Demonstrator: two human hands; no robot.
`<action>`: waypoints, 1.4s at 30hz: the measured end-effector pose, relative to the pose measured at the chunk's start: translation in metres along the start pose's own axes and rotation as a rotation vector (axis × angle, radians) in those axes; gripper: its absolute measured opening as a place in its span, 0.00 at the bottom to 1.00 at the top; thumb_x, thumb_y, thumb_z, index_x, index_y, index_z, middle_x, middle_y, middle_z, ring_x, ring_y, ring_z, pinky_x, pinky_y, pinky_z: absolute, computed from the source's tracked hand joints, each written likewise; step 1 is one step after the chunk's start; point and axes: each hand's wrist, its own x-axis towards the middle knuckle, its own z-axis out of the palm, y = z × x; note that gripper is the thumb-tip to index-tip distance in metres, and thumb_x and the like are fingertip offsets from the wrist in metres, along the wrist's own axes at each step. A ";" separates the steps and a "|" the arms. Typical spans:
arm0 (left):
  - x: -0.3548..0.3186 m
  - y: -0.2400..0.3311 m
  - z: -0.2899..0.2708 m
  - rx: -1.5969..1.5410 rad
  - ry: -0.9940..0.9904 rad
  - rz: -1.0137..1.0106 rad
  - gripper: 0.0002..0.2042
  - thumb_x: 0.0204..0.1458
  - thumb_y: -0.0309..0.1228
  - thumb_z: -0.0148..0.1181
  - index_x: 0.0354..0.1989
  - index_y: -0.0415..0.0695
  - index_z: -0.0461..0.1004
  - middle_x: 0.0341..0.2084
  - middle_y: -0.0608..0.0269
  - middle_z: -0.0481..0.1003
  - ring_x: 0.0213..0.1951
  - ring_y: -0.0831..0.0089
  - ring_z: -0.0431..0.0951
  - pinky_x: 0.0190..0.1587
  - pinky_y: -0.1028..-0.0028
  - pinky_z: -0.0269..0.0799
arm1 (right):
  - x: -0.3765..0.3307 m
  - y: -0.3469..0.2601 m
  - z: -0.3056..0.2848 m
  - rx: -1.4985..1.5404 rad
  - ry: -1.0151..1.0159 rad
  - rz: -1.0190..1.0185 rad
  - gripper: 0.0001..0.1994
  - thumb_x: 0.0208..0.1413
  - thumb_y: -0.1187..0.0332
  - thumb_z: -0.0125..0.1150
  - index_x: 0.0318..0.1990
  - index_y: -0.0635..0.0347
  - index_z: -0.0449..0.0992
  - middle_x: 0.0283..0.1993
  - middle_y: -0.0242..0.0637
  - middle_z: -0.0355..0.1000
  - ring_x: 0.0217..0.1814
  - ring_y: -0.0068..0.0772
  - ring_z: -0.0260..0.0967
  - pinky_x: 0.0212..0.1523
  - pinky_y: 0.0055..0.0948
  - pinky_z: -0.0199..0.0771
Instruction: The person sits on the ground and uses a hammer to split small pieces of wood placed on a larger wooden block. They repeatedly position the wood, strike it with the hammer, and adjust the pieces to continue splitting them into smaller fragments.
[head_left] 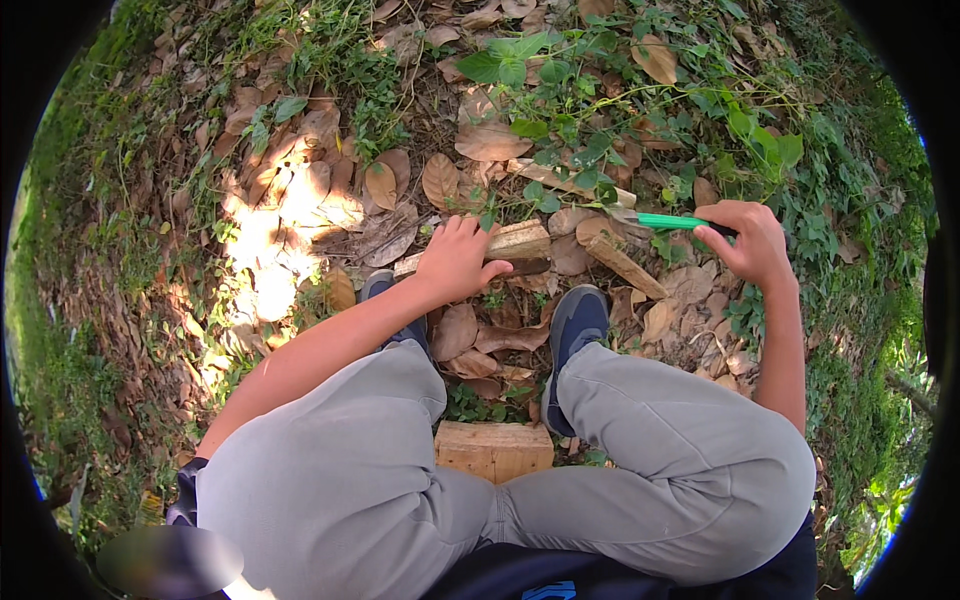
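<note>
My left hand [458, 262] lies over a rough, light-coloured piece of wood [522, 240] just beyond my feet, its fingers over the far side and the thumb along the near side. Part of the wood is hidden under the hand. In my right hand [752, 240] is a green-handled tool [670, 221], fingers closed round its dark rear end. Its narrow metal end points left, toward the wood, and stays apart from it. The exact kind of tool is not clear. Beneath the tool's metal end lies a short wooden stick [625, 266].
Another split wood strip [570, 183] lies farther off among dry leaves [490, 140] and green vines [770, 150]. Between my thighs is a pale wooden block [494, 450]. My shoes [578, 325] stand on leaf litter. A bright sun patch [280, 235] falls at left.
</note>
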 end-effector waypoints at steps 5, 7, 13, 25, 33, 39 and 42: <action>0.003 0.001 0.002 -0.018 0.034 0.022 0.33 0.57 0.57 0.63 0.61 0.42 0.72 0.49 0.52 0.70 0.55 0.54 0.69 0.57 0.57 0.67 | 0.026 -0.015 0.033 -0.226 -0.008 0.049 0.14 0.62 0.52 0.63 0.47 0.47 0.85 0.35 0.33 0.78 0.34 0.46 0.77 0.34 0.44 0.76; 0.002 0.002 -0.002 -0.035 0.010 0.001 0.33 0.56 0.56 0.63 0.61 0.43 0.72 0.51 0.53 0.70 0.56 0.54 0.69 0.58 0.57 0.66 | 0.044 -0.016 0.048 -0.274 0.055 0.053 0.15 0.64 0.52 0.61 0.50 0.47 0.83 0.35 0.33 0.77 0.34 0.45 0.77 0.36 0.45 0.77; 0.003 0.004 -0.005 -0.044 -0.005 -0.015 0.33 0.56 0.56 0.63 0.62 0.44 0.72 0.53 0.55 0.70 0.57 0.54 0.69 0.60 0.56 0.66 | 0.089 -0.009 0.056 -0.253 0.075 0.108 0.17 0.70 0.50 0.51 0.51 0.48 0.81 0.43 0.41 0.81 0.41 0.53 0.79 0.39 0.51 0.80; 0.001 0.001 -0.002 -0.064 0.010 -0.004 0.32 0.56 0.56 0.64 0.61 0.45 0.72 0.54 0.55 0.70 0.58 0.54 0.68 0.60 0.56 0.65 | 0.064 0.046 0.103 0.122 0.133 0.585 0.20 0.74 0.52 0.46 0.52 0.57 0.78 0.31 0.52 0.77 0.34 0.54 0.76 0.39 0.46 0.77; 0.002 0.003 -0.006 -0.032 -0.021 -0.024 0.33 0.57 0.56 0.62 0.63 0.44 0.71 0.55 0.55 0.70 0.59 0.54 0.69 0.62 0.57 0.66 | 0.044 0.018 0.106 0.567 0.313 0.415 0.21 0.74 0.52 0.48 0.47 0.62 0.78 0.21 0.37 0.66 0.23 0.29 0.63 0.28 0.31 0.65; 0.002 0.005 -0.006 -0.036 -0.034 -0.032 0.33 0.57 0.56 0.62 0.64 0.44 0.70 0.55 0.54 0.70 0.59 0.54 0.69 0.63 0.57 0.66 | 0.058 -0.024 0.113 0.225 0.225 0.360 0.18 0.75 0.55 0.44 0.47 0.60 0.75 0.24 0.52 0.71 0.29 0.61 0.73 0.28 0.49 0.68; 0.005 0.004 -0.007 -0.038 -0.047 -0.033 0.34 0.57 0.57 0.62 0.64 0.44 0.70 0.55 0.54 0.70 0.59 0.54 0.69 0.63 0.57 0.66 | 0.059 -0.036 0.124 0.301 0.515 0.266 0.17 0.75 0.53 0.42 0.45 0.58 0.70 0.27 0.54 0.74 0.30 0.62 0.75 0.29 0.52 0.71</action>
